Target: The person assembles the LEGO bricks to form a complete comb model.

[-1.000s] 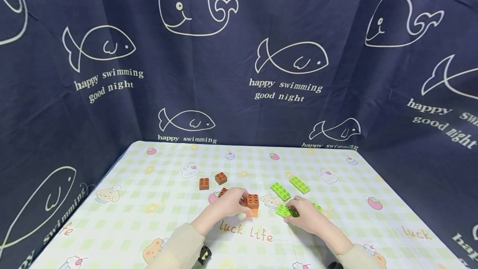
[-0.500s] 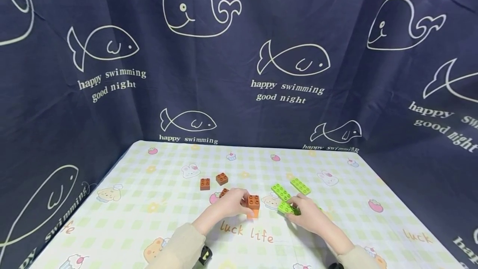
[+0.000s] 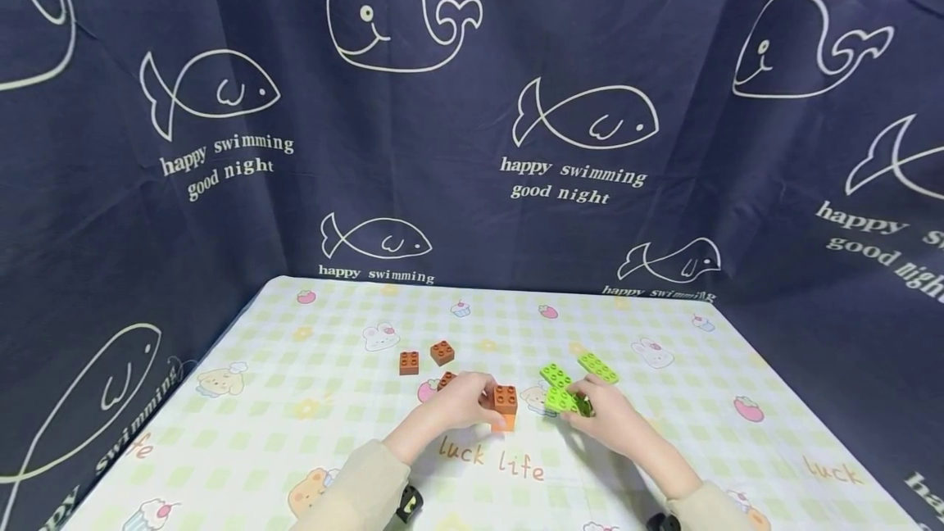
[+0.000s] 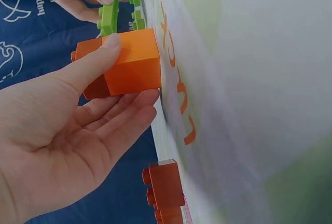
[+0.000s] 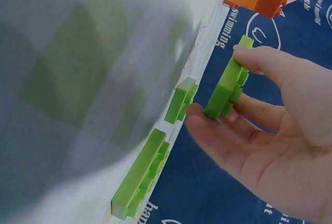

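Observation:
My left hand (image 3: 460, 400) grips a small stack: a brown toy building brick (image 3: 505, 396) sits on an orange brick (image 4: 134, 60). The thumb presses on the stack's near side, and the stack stands upright on the table. My right hand (image 3: 608, 416) pinches a flat light-green brick (image 5: 228, 79) between thumb and fingers, held off the cloth to the right of the stack. In the head view, part of the green brick is hidden by the fingers.
Two more green bricks, one nearer (image 3: 553, 374) and one farther right (image 3: 597, 368), lie beyond my right hand. Loose brown bricks (image 3: 409, 363) lie beyond my left hand, one partly hidden by it. A patterned cloth (image 3: 310, 375) covers the table; a navy curtain (image 3: 457, 146) hangs behind.
My right hand has raised the green brick off the cloth and drawn it slightly left, over part of another green brick. My left hand holds the stack in place.

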A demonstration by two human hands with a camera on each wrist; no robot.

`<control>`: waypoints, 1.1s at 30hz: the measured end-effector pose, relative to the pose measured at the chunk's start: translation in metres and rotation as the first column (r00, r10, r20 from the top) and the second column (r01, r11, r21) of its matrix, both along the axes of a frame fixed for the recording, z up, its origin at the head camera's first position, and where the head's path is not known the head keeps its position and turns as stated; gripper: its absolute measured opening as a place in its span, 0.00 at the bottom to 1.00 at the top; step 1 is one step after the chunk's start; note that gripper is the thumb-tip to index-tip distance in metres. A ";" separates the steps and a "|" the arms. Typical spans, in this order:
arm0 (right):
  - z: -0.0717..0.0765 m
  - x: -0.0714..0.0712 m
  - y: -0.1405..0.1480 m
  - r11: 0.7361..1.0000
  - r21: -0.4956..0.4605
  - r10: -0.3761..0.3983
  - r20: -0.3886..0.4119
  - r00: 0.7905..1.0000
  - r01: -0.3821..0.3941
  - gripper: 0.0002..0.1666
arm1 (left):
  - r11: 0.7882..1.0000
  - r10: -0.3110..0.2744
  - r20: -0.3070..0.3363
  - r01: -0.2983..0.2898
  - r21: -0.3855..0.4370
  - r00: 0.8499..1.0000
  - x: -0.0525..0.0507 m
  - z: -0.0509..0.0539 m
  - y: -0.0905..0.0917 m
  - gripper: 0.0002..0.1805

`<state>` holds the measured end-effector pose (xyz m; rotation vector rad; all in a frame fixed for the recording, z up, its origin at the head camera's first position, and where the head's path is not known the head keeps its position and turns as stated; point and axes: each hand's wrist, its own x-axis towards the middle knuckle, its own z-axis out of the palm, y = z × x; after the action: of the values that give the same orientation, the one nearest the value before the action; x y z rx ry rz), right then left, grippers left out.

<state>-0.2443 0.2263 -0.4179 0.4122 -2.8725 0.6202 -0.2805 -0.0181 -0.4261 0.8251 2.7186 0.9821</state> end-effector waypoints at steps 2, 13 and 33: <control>0.002 0.000 0.000 1.000 -0.004 0.003 -0.010 1.000 -0.003 0.24 | 1.000 -0.001 -0.004 0.001 -0.006 1.000 0.000 0.000 0.000 0.16; 0.008 -0.001 -0.001 0.998 -0.012 0.065 -0.086 0.994 -0.066 0.21 | 1.000 -0.004 -0.008 0.004 0.001 1.000 0.000 0.000 0.000 0.15; 0.018 -0.003 -0.015 0.991 -0.008 0.131 -0.188 0.973 -0.135 0.20 | 1.000 -0.001 0.009 0.001 0.007 1.000 -0.001 -0.002 0.000 0.15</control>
<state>-0.2468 0.2118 -0.4003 0.6293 -2.6734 0.5977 -0.2816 -0.0183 -0.4277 0.8212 2.7090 0.9927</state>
